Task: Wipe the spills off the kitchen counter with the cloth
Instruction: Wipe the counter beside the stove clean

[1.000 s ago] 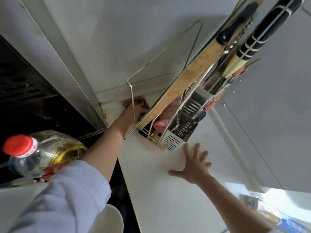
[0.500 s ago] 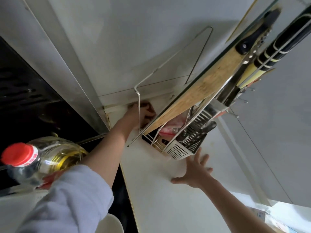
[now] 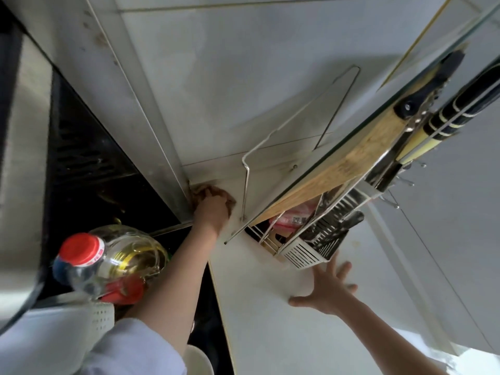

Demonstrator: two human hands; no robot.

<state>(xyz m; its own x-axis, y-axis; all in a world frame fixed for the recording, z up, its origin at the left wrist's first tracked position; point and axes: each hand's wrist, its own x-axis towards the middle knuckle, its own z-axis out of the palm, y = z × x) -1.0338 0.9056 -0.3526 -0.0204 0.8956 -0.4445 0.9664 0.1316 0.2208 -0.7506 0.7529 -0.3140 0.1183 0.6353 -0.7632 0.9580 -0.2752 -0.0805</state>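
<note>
While the crumpled brown cloth [image 3: 216, 194] lies in the far corner of the white worktop [image 3: 270, 320], the left hand [image 3: 212, 212] is closed over it and presses it down. This corner is just left of the steel wire dish rack [image 3: 305, 244], beside the wall. Near the front of the rack, the right hand [image 3: 328, 292] rests flat on the worktop with its fingers spread and grips nothing. Left of the rack, well apart, stands a clear oil bottle with red cap [image 3: 108, 261].
</note>
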